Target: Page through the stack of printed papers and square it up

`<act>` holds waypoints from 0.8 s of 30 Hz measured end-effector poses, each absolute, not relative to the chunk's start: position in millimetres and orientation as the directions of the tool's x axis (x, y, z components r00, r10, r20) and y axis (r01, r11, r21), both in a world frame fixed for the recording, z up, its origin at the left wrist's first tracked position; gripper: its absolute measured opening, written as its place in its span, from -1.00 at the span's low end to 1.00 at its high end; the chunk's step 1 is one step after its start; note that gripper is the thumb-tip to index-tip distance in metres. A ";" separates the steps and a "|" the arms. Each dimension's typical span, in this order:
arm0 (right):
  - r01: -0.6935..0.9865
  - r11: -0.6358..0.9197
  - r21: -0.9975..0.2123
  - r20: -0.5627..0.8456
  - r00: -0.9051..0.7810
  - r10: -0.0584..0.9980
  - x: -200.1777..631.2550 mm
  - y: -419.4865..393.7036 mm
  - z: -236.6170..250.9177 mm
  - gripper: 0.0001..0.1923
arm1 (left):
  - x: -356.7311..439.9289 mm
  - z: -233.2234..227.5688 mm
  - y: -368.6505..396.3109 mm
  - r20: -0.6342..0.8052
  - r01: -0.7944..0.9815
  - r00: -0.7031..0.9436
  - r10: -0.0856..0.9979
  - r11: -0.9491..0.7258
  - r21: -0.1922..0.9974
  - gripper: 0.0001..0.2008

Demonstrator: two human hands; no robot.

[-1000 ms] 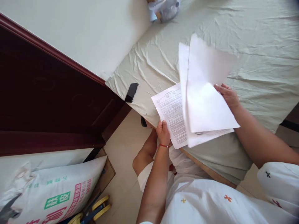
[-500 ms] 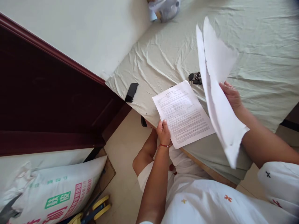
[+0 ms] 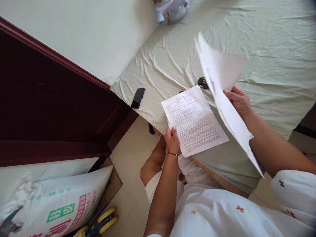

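A: Nearest the camera: white top with small cross marks point(image 3: 222, 214), both forearms reaching out from it. Bare knee below the left arm.

B: Left hand?

A: Left hand point(image 3: 172, 141), red cord at the wrist, fingers closed in a pinch on the near left corner of the printed sheet point(image 3: 195, 120). The sheet lies face up on the near edge of the bed point(image 3: 271, 49), its near corner overhanging the edge.

B: Right hand?

A: Right hand point(image 3: 238, 100), just beyond and to the right of the printed sheet. Fingers curled shut round a loose sheaf of white pages point(image 3: 222, 82), gripped about mid-length. The sheaf is lifted clear of the bed, tilted steeply, seen nearly edge-on (top edge blurred; page count not readable). Its lower end hangs past the bed edge near the right forearm.

B: Anything under the papers?

A: A dark bunch of keys point(image 3: 202, 82) on the sheet of the bed, just beyond the far corner of the printed sheet, partly hidden by the raised pages.

B: Farther out?

A: Black flat object point(image 3: 138, 98) near the bed's left corner, well apart from the papers. Bed covered in a wrinkled pale green sheet. At the far edge, a grey-white bundle point(image 3: 172, 10), cut off by the frame. Left side: dark wood panel point(image 3: 49, 108) against a white wall; on the floor, a printed sack point(image 3: 59, 204).
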State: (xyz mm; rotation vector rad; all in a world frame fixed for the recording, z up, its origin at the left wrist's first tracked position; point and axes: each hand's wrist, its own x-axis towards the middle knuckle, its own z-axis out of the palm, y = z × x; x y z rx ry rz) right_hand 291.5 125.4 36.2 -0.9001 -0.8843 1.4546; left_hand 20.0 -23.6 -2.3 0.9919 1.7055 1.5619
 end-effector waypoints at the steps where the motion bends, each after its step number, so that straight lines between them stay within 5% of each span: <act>1: -0.412 -0.063 -0.909 -0.049 -0.044 0.998 288.2 123.5 35.9 -0.54 | 20.7 -1.4 -23.6 0.046 0.114 -0.523 0.851 0.017 0.993 -0.54; 3: -0.316 -0.045 -0.948 -0.040 -0.023 0.999 283.1 121.4 33.3 -0.60 | 22.0 0.3 -23.6 0.039 0.089 -0.511 0.859 0.008 0.996 -0.53; 6: 0.073 0.042 -0.996 0.042 0.004 0.999 280.8 122.2 27.0 -0.72 | 22.0 1.5 -23.5 0.048 0.109 -0.521 0.852 0.011 0.994 -0.53; 10: 0.468 0.117 -0.876 0.127 -0.012 0.992 283.7 125.6 21.6 -0.76 | 18.6 -0.1 -23.0 0.112 0.222 -0.527 0.843 0.009 0.975 -0.54; 18: 0.564 0.154 -0.811 0.098 -0.129 0.987 285.3 130.0 26.5 -0.65 | 17.3 -0.2 -23.4 0.125 0.305 -0.515 0.848 0.045 0.951 -0.55; 24: 0.450 0.103 -0.887 0.051 -0.128 0.991 285.3 126.6 30.0 -0.72 | 16.7 -2.2 -24.1 0.124 0.289 -0.514 0.849 0.035 0.957 -0.53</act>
